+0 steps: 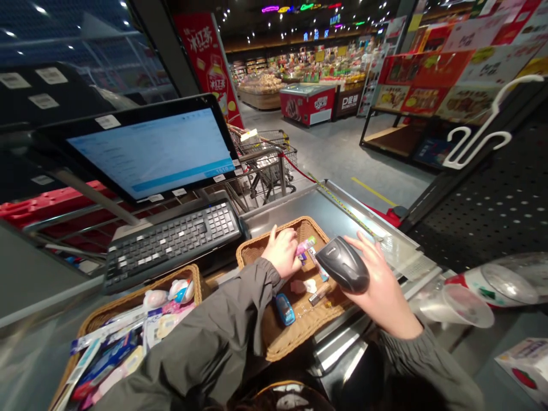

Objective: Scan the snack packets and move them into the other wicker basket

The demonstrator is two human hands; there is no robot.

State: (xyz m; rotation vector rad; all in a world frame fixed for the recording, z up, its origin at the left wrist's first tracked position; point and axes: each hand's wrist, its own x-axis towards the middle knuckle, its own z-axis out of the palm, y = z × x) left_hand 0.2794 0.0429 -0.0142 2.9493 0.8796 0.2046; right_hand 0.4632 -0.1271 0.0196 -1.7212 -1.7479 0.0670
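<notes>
The barcode scanner [342, 265] hides part of the right hand [381, 297], the monitor [149, 154] text is too small to read, and the left sleeve [201, 337] covers much of a wicker basket [141, 297], which the bottom edge cuts off.

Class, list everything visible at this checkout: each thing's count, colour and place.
Wicker baskets: 2, tan, on the counter.
Pink tube: 1, pink, in the farther basket.
Barcode scanner: 1, black, above the farther basket.
Monitor: 1, black with blue screen, behind the keyboard.
Keyboard: 1, black, beside the farther basket.
Shopping cart: 1, silver, beyond the monitor.
Freezer: 1, red and white, across the aisle.
Left hand: 1, grey sleeve, at the pink tube.
Right hand: 1, grey sleeve, gripping the scanner.
</notes>
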